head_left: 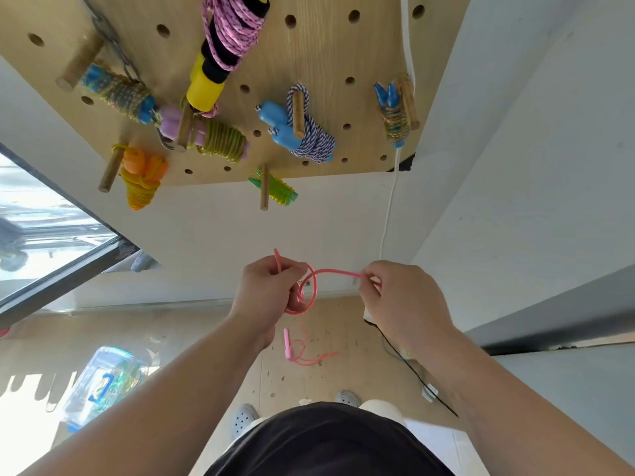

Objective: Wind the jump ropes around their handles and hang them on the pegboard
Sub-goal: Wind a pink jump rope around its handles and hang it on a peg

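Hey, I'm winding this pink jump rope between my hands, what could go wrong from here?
The right hand only pinches the pink rope, and its loop toward the left hand is slack; a slip could loosen the coil.
The loose handle and tail hang low near your feet and might snag or get stepped on.
The pegboard looks crowded, so hanging this one may knock a neighbour.

I see a white wall [240,218] ahead, meeting another pale wall [549,115] on the right at a corner. A window [41,235] at the left throws bright daylight onto the wooden floor [347,379], where a clear plastic box [103,383] lies. A white cable [390,207] runs down the wall.
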